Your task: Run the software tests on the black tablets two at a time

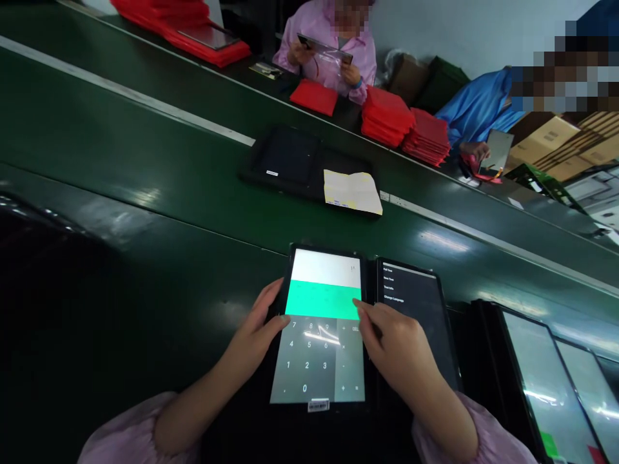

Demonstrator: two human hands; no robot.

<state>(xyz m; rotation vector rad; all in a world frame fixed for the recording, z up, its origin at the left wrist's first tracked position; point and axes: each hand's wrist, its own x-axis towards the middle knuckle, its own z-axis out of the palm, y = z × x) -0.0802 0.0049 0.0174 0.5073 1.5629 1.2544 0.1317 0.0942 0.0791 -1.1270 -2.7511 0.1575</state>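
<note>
A black-cased tablet (322, 328) lies open on the dark surface in front of me, its screen showing a calculator keypad under a bright green band. My left hand (251, 328) grips the tablet's left edge, with the thumb over the screen. My right hand (391, 341) lies at the right side, its fingertips touching the screen's right edge near the green band. Beside the screen is the tablet's black folding panel (411, 303), which shows a list of menu lines. Pink sleeves (130, 432) cover both my forearms near the bottom of the view.
A dark green conveyor belt (159, 154) with a white stripe runs diagonally across the view. On it lie a black tablet case (290, 158) and a sheet of paper (353, 191). Beyond, a co-worker (324, 61) handles a tablet near stacked red sleeves (387, 117). More tablets (546, 386) stand at lower right.
</note>
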